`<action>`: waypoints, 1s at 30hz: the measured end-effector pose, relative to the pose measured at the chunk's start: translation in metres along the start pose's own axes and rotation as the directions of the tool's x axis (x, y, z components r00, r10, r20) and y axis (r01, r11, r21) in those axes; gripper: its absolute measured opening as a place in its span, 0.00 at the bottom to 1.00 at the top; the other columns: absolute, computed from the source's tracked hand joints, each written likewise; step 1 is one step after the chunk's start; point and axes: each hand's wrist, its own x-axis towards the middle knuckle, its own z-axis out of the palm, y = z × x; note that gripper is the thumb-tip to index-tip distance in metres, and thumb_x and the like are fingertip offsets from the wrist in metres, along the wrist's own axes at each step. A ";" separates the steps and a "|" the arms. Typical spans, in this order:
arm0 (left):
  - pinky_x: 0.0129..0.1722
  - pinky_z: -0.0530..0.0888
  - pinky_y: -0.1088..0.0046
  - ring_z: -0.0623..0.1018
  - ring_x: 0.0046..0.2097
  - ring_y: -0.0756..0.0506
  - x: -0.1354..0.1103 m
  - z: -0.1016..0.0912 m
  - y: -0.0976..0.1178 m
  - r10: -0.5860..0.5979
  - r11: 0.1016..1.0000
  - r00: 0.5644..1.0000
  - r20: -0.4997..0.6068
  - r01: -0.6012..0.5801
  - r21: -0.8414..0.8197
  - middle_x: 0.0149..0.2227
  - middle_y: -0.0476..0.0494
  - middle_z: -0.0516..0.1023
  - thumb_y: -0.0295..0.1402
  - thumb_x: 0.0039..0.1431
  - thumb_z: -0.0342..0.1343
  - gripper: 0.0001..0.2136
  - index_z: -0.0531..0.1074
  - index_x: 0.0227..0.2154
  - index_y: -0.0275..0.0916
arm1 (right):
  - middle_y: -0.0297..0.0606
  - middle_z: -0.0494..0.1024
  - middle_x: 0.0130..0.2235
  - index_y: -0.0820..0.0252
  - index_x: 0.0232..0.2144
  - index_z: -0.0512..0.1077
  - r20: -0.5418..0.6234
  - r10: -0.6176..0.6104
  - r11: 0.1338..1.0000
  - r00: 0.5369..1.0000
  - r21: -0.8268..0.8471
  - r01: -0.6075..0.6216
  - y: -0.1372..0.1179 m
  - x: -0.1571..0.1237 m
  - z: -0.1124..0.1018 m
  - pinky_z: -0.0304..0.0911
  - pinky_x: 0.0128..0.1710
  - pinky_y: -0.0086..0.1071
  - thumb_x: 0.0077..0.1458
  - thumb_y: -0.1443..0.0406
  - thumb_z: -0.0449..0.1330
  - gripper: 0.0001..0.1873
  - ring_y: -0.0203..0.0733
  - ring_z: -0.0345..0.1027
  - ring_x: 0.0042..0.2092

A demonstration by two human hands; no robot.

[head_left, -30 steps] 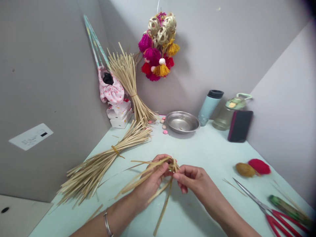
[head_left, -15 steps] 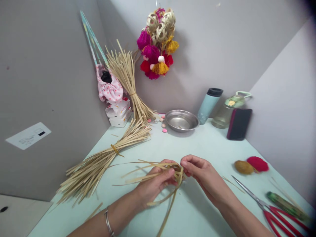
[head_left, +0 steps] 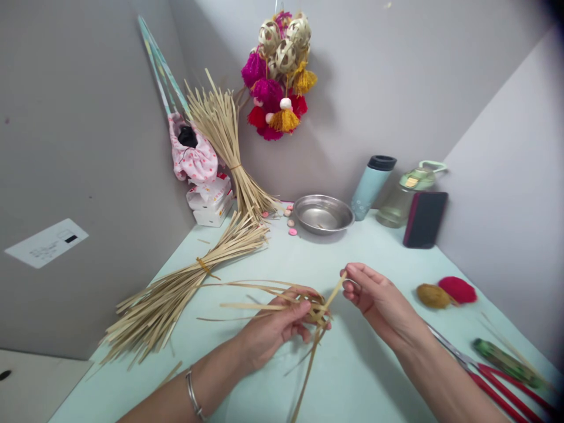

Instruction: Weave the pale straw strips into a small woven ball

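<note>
Left grip (head_left: 275,332) holds a small woven piece (head_left: 318,311) made of flat straw strips, with its thumb on the top. Right grip (head_left: 376,296) is pinched on the tip of one strip (head_left: 335,294) that sticks up from the woven piece. The woven piece is above the near middle of the counter (head_left: 370,255). Fingers hide some of it, so I can't tell its whole shape. One long strip hangs down toward the bottom edge, and both arms are cut off there. The right arm covers the tips of the scissors (head_left: 462,356), and their red handles are cut off too. Next to them is a blurry green thing (head_left: 506,361) that is hard to make out. Something black peeks out of the dotted bag (head_left: 194,155).

The counter is pale blue-green, with gray walls (head_left: 374,76) around it. A tied straw bundle (head_left: 185,288) lies on the left, and another bundle (head_left: 227,135) leans at the back. Near that is a metal bowl (head_left: 324,212), then two bottles and a phone (head_left: 426,220). Woven balls with bright tassels (head_left: 268,91) hang by the back wall.
</note>
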 end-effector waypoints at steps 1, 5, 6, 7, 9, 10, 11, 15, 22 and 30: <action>0.29 0.68 0.78 0.80 0.45 0.43 0.000 0.000 0.000 0.002 1.000 1.000 -0.002 -0.002 0.014 0.44 0.36 0.78 0.37 0.61 0.57 0.15 0.71 0.48 0.37 | 0.31 0.76 0.30 0.60 0.27 0.76 0.000 0.012 1.000 1.000 0.019 -0.012 0.000 -0.001 0.001 0.66 0.26 0.22 0.45 0.61 0.73 0.11 0.29 0.65 0.26; 0.31 0.72 0.76 0.79 0.45 0.42 0.000 -0.002 0.002 -0.006 1.000 1.000 -0.002 0.006 0.015 0.48 0.35 0.76 0.38 0.59 0.59 0.17 0.72 0.49 0.37 | 0.33 0.77 0.33 0.59 0.30 0.77 0.072 0.043 0.998 0.996 0.050 -0.046 -0.002 -0.009 0.008 0.68 0.27 0.22 0.48 0.62 0.71 0.10 0.28 0.67 0.26; 0.34 0.73 0.74 0.79 0.44 0.43 0.000 -0.003 0.002 -0.002 1.000 1.000 0.003 0.002 0.004 0.47 0.35 0.76 0.38 0.58 0.60 0.17 0.72 0.49 0.37 | 0.34 0.78 0.33 0.59 0.32 0.77 0.112 0.044 0.998 0.993 0.045 -0.049 -0.004 -0.012 0.011 0.68 0.27 0.22 0.48 0.62 0.71 0.10 0.28 0.67 0.26; 0.36 0.74 0.73 0.79 0.44 0.43 0.000 -0.004 0.003 0.009 1.000 1.000 0.009 -0.009 -0.005 0.47 0.36 0.76 0.37 0.58 0.61 0.17 0.72 0.49 0.37 | 0.34 0.78 0.33 0.59 0.33 0.77 0.153 0.044 0.998 0.987 0.031 -0.049 -0.005 -0.015 0.013 0.68 0.28 0.21 0.49 0.62 0.71 0.10 0.29 0.68 0.27; 0.41 0.74 0.70 0.78 0.44 0.44 0.001 -0.006 0.006 0.040 0.999 0.999 0.016 -0.040 -0.006 0.47 0.37 0.76 0.36 0.57 0.62 0.18 0.72 0.49 0.37 | 0.35 0.78 0.32 0.60 0.34 0.78 0.226 0.042 0.999 0.973 -0.015 -0.039 -0.006 -0.021 0.019 0.67 0.30 0.22 0.49 0.63 0.71 0.09 0.30 0.69 0.28; 0.43 0.74 0.69 0.77 0.45 0.44 0.001 -0.007 0.008 0.056 0.998 0.998 0.013 -0.056 -0.001 0.47 0.37 0.76 0.36 0.56 0.62 0.18 0.72 0.49 0.38 | 0.35 0.79 0.32 0.61 0.33 0.78 0.249 0.037 0.999 0.968 -0.039 -0.028 -0.006 -0.023 0.021 0.67 0.31 0.22 0.50 0.63 0.70 0.09 0.30 0.69 0.29; 0.46 0.73 0.68 0.77 0.46 0.44 0.001 -0.008 0.010 0.070 0.998 0.997 0.012 -0.070 0.007 0.48 0.38 0.76 0.35 0.56 0.62 0.17 0.72 0.48 0.39 | 0.36 0.79 0.31 0.61 0.33 0.79 0.266 0.033 0.998 0.963 -0.060 -0.018 -0.007 -0.026 0.023 0.67 0.32 0.23 0.51 0.62 0.69 0.08 0.31 0.69 0.29; 0.52 0.70 0.65 0.75 0.50 0.44 0.001 -0.010 0.019 0.125 0.991 0.991 0.041 -0.127 0.051 0.50 0.38 0.75 0.33 0.55 0.63 0.15 0.72 0.46 0.39 | 0.35 0.78 0.31 0.60 0.31 0.79 0.291 0.012 0.995 0.957 -0.102 0.018 -0.006 -0.032 0.029 0.66 0.33 0.25 0.55 0.60 0.66 0.08 0.32 0.69 0.30; 0.46 0.69 0.68 0.76 0.47 0.43 -0.001 -0.012 0.026 0.203 0.963 0.979 0.034 -0.206 0.174 0.47 0.39 0.76 0.37 0.57 0.61 0.17 0.72 0.48 0.40 | 0.36 0.78 0.33 0.58 0.30 0.78 0.347 -0.021 0.984 0.938 -0.159 0.081 -0.006 -0.044 0.033 0.68 0.39 0.31 0.57 0.59 0.63 0.09 0.38 0.71 0.37; 0.39 0.70 0.71 0.76 0.42 0.46 -0.002 -0.003 0.019 0.159 0.974 0.981 -0.110 -0.137 0.183 0.45 0.38 0.76 0.42 0.63 0.53 0.14 0.72 0.43 0.37 | 0.35 0.79 0.36 0.56 0.32 0.77 0.306 -0.069 0.987 0.950 -0.116 0.109 -0.001 -0.041 0.033 0.68 0.46 0.37 0.59 0.57 0.62 0.10 0.40 0.72 0.40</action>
